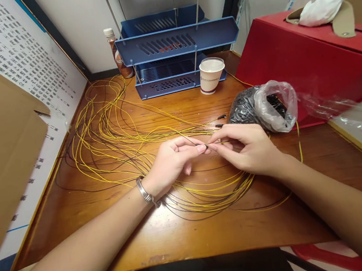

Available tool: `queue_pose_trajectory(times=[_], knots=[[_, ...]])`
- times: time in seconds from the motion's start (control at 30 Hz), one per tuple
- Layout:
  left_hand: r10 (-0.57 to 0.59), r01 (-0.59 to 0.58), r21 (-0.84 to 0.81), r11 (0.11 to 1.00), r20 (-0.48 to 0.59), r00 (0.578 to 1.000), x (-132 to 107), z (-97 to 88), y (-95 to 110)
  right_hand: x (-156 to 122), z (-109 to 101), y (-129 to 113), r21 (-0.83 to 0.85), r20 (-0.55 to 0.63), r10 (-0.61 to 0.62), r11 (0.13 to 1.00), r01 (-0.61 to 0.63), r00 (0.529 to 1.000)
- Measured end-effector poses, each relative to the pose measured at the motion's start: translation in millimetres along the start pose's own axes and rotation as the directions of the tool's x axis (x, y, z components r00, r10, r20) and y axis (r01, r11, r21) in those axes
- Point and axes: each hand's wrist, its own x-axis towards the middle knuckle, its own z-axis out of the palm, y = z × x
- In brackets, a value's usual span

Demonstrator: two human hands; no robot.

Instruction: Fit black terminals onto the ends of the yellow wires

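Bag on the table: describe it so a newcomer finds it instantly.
Find the big red box on the right. Before it on the table, just beyond the right hand, sits a see-through plastic bag. Unlike the upright paper cup nearby, it's crumpled, with black pieces showing inside.

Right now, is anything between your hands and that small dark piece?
Nothing visible: the bare left hand and bare right hand meet at the small dark piece. Thin yellow and black wires lie beneath them.
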Motion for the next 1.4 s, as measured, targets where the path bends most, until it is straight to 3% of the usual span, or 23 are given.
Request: queue_pose_trajectory(times=[0.17, 0.5, 0.9, 1.4], knots=[[0.013, -0.013, -0.030, 0.999, 0.005, 1.000, 1.7, -1.0, -1.1, 2.1, -8.2, 4.8, -0.089, -0.033, -0.064, 0.994, 0.061, 0.997], [0.023, -0.022, -0.082, 0.996, 0.006, 1.000, 1.0, -1.7, -2.7, 3.2, -9.9, 5.4, -0.090, -0.150, -0.167, 0.984, 0.154, 0.975], [0.021, -0.020, -0.062, 0.998, 0.016, 1.000, 1.6, -1.5, -4.2, 1.8, -5.0, -0.4, -0.027, -0.097, -0.077, 0.997, 0.074, 0.992], [0.000, 0.000, -0.039, 0.999, -0.008, 1.000, 0.8, 0.7, -1.5, 3.6, -2.9, -2.9, -0.003, -0.037, -0.051, 0.999, 0.051, 0.998]])
